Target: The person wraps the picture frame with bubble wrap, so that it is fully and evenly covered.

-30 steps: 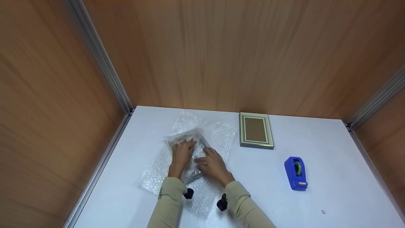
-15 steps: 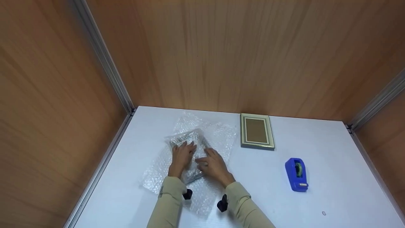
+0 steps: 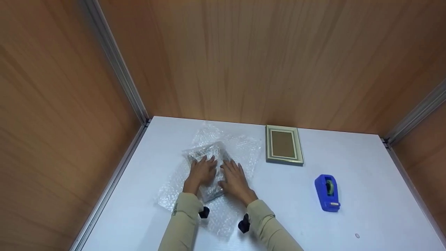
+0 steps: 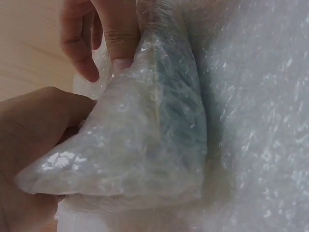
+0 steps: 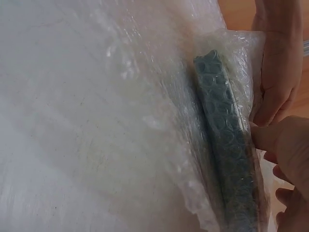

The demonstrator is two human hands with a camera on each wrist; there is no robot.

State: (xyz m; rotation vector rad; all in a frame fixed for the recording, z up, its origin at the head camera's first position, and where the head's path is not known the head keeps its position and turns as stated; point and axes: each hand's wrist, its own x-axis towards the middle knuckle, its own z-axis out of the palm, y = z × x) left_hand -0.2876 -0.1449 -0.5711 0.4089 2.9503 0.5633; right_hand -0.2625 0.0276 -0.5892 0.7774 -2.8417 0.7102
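two hands on it, then. is either one gripping?

not that i can see. the left hand (image 3: 202,172) has its fingers spread over the wrapped bundle (image 3: 212,192), and the right hand (image 3: 235,179) lies with fingers nearly straight, thumb held apart. a fold of wrap partly hides the left hand from its own wrist camera, so how that thumb sits i can't tell.

and how does the bundle lie from them?

under and between the two. its long axis seems to run near to far, the far end leaning left. the left hand covers its left part and the right hand is at its right side, so neither is nearer; both touch it. i'd judge that right long side to be what matters now. a greenish edge shows through there, perhaps a frame's.

what's beneath?

a loose bubble wrap sheet (image 3: 223,219), reaching past the bundle on every side, on a white table (image 3: 348,157).

anything else about?

a bare picture frame (image 3: 284,144) to the right, by the far edge, and a blue tape dispenser (image 3: 327,193) nearer and farther right, well apart from the hands. wood-grain panels (image 3: 244,62) stand left, right and far.
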